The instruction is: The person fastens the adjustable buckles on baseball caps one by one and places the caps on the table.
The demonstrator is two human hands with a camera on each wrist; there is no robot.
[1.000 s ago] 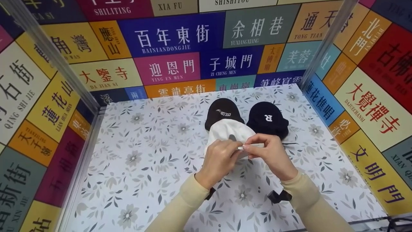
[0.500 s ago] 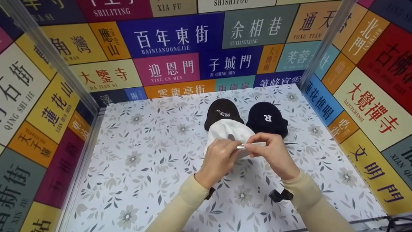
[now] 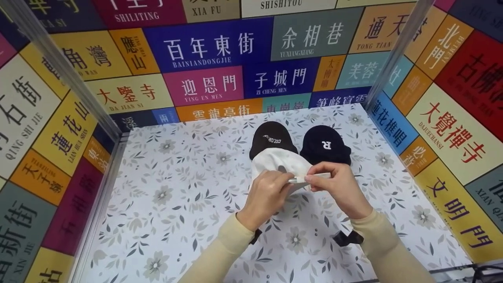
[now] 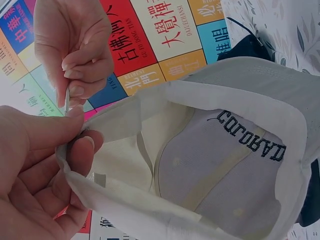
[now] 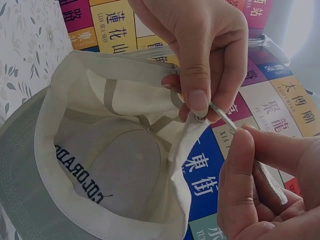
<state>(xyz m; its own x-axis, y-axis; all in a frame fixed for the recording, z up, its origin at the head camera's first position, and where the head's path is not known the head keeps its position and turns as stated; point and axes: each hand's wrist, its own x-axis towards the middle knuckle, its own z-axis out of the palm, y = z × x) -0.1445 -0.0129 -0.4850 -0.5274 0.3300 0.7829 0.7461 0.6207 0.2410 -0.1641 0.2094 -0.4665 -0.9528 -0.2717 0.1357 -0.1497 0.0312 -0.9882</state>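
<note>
A pale baseball cap (image 3: 275, 159) is held up between the two hands, its hollow inside turned toward the wrist cameras. Stitched dark lettering (image 5: 80, 175) shows reversed on its inner front panel. My left hand (image 3: 267, 192) pinches the cap's rear edge between thumb and fingers, at the base of a narrow fabric strap (image 5: 223, 117). My right hand (image 3: 338, 184) pinches that strap further along, and its loose end hangs past the fingers in the right wrist view. A short stretch of strap runs taut between the hands. A fastener under the left fingertips is mostly hidden.
A dark brown cap (image 3: 273, 137) stands just behind the pale cap. Right of it is a navy cap (image 3: 324, 143) with a white R. The floral-covered table (image 3: 177, 224) is bounded by panels (image 3: 212, 43) of colourful place-name signs.
My right hand has shifted slightly to the right along with the strap, so more of it shows between the hands. The left hand has barely moved.
</note>
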